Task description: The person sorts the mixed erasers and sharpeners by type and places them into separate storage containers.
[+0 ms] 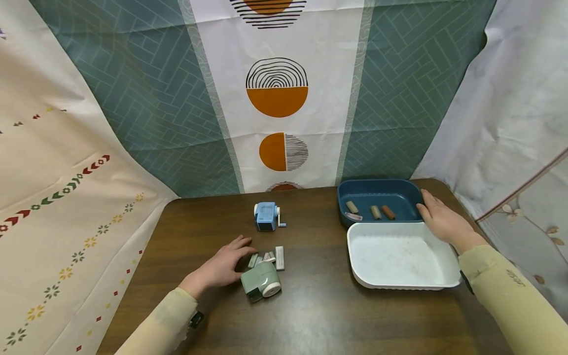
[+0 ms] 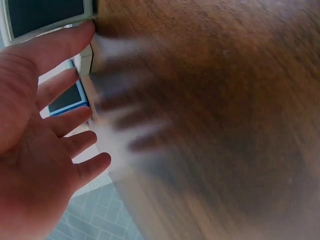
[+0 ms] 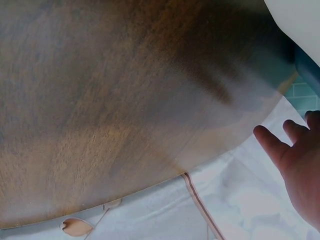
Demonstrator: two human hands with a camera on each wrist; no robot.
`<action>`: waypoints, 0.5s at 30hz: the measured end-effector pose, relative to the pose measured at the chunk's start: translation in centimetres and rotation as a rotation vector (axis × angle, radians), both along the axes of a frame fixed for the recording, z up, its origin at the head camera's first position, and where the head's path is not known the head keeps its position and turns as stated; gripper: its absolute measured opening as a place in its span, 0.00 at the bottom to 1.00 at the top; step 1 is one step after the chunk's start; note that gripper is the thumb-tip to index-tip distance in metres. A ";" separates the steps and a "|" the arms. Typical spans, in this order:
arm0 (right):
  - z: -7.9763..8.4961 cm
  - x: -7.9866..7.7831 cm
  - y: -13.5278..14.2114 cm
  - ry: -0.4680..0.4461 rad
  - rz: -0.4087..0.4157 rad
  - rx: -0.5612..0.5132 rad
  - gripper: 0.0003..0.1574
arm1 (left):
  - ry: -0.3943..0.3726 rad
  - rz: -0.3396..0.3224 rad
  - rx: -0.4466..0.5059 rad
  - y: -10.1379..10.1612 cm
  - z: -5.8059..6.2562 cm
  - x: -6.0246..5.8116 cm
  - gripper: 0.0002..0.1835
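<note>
My left hand is beside a green pencil sharpener and several small pale erasers, its thumb close to the sharpener's left side. In the left wrist view the left fingers are spread and loosely straight, with nothing held in the palm. Over at the right, my right hand rests at the right rim of a blue tray. The right wrist view shows spread fingers; the thumb is hidden there. Several small erasers lie in the blue tray, brown and beige.
Directly in front of the blue tray, a white tray overlaps its near edge. Behind the green sharpener stands a blue crank pencil sharpener. Patterned cloths hang around the brown wooden table.
</note>
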State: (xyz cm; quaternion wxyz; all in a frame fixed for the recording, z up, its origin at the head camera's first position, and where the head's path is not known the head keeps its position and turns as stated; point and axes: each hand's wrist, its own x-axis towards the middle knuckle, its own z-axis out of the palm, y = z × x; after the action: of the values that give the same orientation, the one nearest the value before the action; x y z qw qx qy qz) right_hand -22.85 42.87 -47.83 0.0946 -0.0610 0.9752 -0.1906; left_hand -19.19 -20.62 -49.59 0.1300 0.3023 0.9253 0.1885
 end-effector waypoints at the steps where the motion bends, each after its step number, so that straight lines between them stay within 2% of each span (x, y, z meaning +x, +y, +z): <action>1: 0.0 0.0 0.0 -0.001 -0.001 -0.001 0.48 | 0.000 0.002 -0.002 0.0 0.0 0.0 0.32; 8: 0.0 0.0 0.1 0.012 0.004 -0.001 0.48 | 0.016 0.030 -0.003 0.1 -0.2 -0.3 0.24; 15: -0.3 -0.1 0.1 0.014 0.004 -0.008 0.48 | 0.018 0.029 -0.001 0.1 -0.3 -0.3 0.22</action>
State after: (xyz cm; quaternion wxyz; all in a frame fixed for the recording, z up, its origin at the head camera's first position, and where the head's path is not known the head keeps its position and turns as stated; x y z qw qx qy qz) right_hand -22.94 42.94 -48.11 0.0879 -0.0648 0.9749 -0.1938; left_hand -19.53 -20.53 -49.94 0.1189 0.2904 0.9309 0.1871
